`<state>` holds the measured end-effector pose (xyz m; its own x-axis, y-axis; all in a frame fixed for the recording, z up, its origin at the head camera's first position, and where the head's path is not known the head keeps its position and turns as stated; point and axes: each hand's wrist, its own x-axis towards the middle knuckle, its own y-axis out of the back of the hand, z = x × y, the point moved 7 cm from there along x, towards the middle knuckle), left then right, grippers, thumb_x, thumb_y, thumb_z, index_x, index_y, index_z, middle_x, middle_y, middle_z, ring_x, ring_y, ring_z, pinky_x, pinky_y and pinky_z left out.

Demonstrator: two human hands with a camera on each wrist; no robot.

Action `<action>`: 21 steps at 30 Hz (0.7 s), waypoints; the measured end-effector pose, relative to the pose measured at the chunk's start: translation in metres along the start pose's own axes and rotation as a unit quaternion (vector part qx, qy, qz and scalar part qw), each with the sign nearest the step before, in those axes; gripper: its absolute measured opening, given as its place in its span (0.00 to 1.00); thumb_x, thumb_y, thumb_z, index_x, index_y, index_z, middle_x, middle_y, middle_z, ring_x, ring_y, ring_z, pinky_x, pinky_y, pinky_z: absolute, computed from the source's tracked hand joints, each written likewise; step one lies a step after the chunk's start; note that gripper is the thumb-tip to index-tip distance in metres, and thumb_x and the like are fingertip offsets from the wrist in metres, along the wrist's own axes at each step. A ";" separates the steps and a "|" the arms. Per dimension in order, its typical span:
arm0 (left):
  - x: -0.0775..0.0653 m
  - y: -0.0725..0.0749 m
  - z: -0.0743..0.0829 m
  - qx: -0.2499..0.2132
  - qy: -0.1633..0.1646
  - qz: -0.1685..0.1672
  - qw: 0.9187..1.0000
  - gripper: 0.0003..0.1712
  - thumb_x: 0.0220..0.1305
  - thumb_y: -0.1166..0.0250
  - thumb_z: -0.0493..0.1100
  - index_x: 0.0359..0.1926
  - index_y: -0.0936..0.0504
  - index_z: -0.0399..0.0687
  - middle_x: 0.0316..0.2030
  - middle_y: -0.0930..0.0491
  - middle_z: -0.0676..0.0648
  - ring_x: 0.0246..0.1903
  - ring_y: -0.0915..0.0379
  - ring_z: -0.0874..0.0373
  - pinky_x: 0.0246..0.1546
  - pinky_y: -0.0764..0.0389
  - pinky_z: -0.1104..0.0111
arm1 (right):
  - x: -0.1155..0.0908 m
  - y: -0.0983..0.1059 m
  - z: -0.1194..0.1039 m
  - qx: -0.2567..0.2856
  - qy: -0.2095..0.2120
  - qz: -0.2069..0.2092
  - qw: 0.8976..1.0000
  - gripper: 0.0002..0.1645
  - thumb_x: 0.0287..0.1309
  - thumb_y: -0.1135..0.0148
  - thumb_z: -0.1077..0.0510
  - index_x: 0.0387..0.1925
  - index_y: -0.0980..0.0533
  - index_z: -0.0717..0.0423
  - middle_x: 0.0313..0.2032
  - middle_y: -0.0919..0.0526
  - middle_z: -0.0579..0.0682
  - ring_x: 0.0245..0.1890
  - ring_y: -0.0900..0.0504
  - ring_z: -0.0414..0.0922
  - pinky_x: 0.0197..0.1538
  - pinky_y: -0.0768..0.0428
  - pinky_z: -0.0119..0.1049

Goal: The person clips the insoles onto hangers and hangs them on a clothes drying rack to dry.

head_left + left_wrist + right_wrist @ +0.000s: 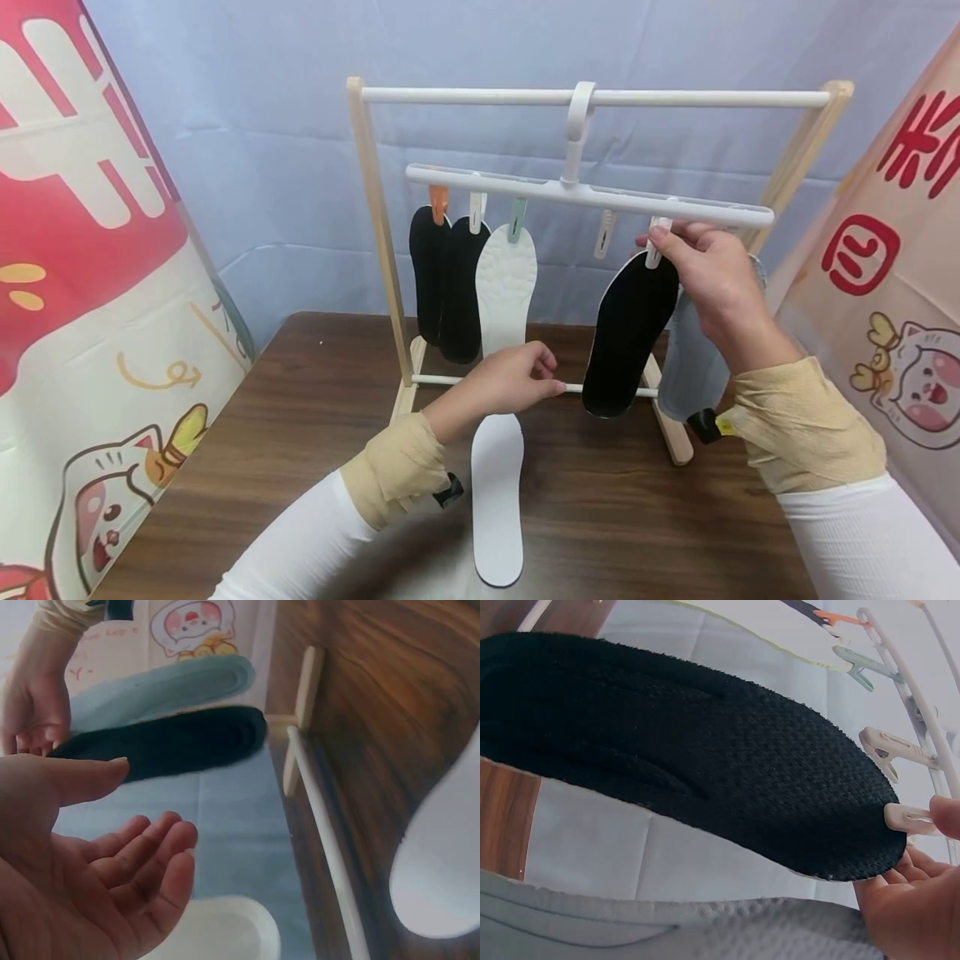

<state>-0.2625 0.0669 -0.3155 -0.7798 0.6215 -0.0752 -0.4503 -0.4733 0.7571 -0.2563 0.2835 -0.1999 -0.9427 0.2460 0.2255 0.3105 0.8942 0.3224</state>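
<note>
My right hand pinches a white clip on the hanger, its thumb on the clip's front and the fingers behind. From that clip hangs a black insole, the clip overlapping its upper end; the right wrist view shows the insole's textured surface. Lower down, my left hand holds nothing, its fingers loosely bent and its thumb extended, to the left of the black insole. A grey insole hangs behind my right wrist. Beneath my left forearm, a white insole lies on the table.
The white hanger hooks over a wooden rack's top bar. At its left, two black insoles and a white insole hang from clips. A bare beige clip hangs mid-right. Printed cloths flank the brown table.
</note>
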 end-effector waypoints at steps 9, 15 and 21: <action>-0.027 -0.005 -0.035 0.077 0.032 0.002 0.997 0.20 0.69 0.34 0.54 0.53 0.21 0.46 0.43 0.15 0.51 0.39 0.20 0.59 0.42 0.22 0.64 | 0.000 0.001 0.000 -0.025 -0.006 0.005 1.000 0.27 0.70 0.42 0.38 0.57 0.24 0.53 0.34 0.17 0.19 0.63 0.32 0.35 0.62 0.38 0.31; -0.042 -0.016 -0.065 0.154 0.052 -0.005 0.987 0.19 0.68 0.33 0.54 0.48 0.21 0.44 0.38 0.17 0.49 0.33 0.23 0.56 0.38 0.22 0.62 | 0.002 0.001 0.000 -0.105 -0.011 0.016 0.994 0.37 0.68 0.44 0.33 0.62 0.25 0.57 0.52 0.15 0.37 0.61 0.28 0.39 0.65 0.33 0.40; -0.054 -0.034 -0.093 0.194 0.088 -0.029 0.977 0.22 0.65 0.33 0.59 0.40 0.19 0.43 0.31 0.19 0.48 0.32 0.21 0.50 0.36 0.21 0.57 | -0.002 0.004 -0.004 -0.201 0.019 0.035 0.979 0.41 0.70 0.49 0.33 0.67 0.28 0.60 0.61 0.21 0.62 0.63 0.25 0.55 0.61 0.29 0.49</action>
<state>-0.2457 -0.0092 -0.3974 -0.8357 0.5075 -0.2100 -0.3241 -0.1470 0.9345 -0.2530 0.2853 -0.1955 -0.9147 0.2797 0.2916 0.4038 0.6546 0.6391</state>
